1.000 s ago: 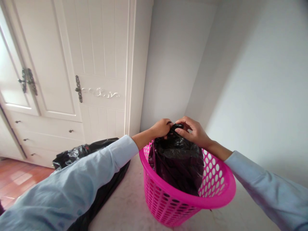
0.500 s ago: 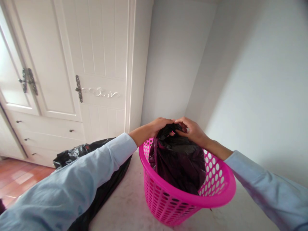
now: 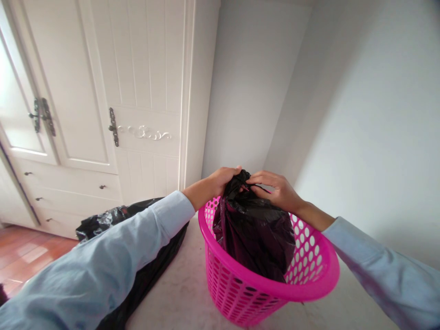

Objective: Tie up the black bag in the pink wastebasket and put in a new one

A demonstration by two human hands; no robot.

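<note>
A wall (image 3: 371, 114) and a wardrobe (image 3: 147, 82) stand behind the bench (image 3: 168, 293). On the bench, the pink basket (image 3: 299, 292) sits upright. Beside it, on the person's left, lies a dark plastic sheet (image 3: 153, 272), partly hidden by the sleeve; whether it is another bag cannot be confirmed. The black bag (image 3: 257, 238) is inside the basket, its body lowered in and its top rising to the far rim.

Placement of the bag is judged complete; handling of its top is judged unfinished. The top is bunched and both hands are on it. No finished knot shows, and no edge is turned over the near rim.

The left hand (image 3: 222, 178) has its fingers closed around the bunched top. The right hand (image 3: 275, 185) pinches loose plastic beside it between thumb and fingers.
</note>
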